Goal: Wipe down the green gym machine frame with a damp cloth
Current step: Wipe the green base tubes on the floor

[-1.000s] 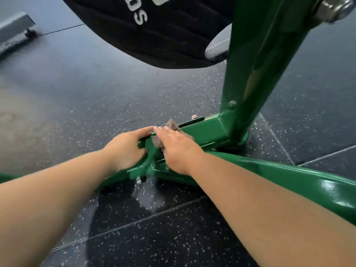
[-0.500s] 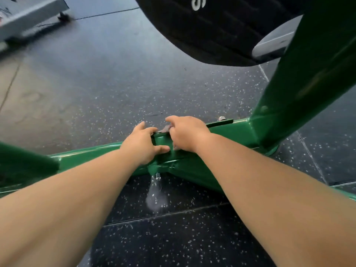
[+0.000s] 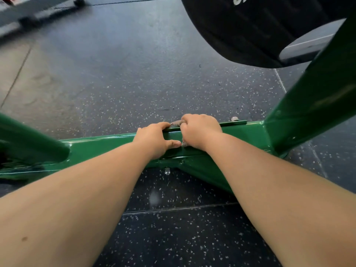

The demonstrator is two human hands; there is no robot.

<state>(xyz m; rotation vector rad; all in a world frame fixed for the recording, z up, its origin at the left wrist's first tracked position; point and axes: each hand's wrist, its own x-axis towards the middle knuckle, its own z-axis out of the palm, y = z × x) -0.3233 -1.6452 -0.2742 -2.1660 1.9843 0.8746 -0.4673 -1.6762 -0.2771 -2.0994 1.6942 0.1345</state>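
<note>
grey cloth (image 3: 175, 123) is lying bunched on the low crossbar of the green frame (image 3: 242, 132), mostly hidden under r hand (image 3: 201, 132), which is curling round it and pressing it to the bar's top edge. l hand (image 3: 154, 140) is gripping the same bar just beside, thumb on near face, fingers over top. angled post (image 3: 308, 105) is rising at right, w/ black pad (image 3: 260, 29) hanging over speckled floor (image 3: 134, 83).

This is looking like a gym: black rubber floor tiles (image 3: 134, 83) flecked with white are covering the ground, a green machine frame (image 3: 244, 132) is standing on them, a black weight plate (image 3: 250, 29) is hanging above, and grey equipment (image 3: 28, 12) is sitting far left.
</note>
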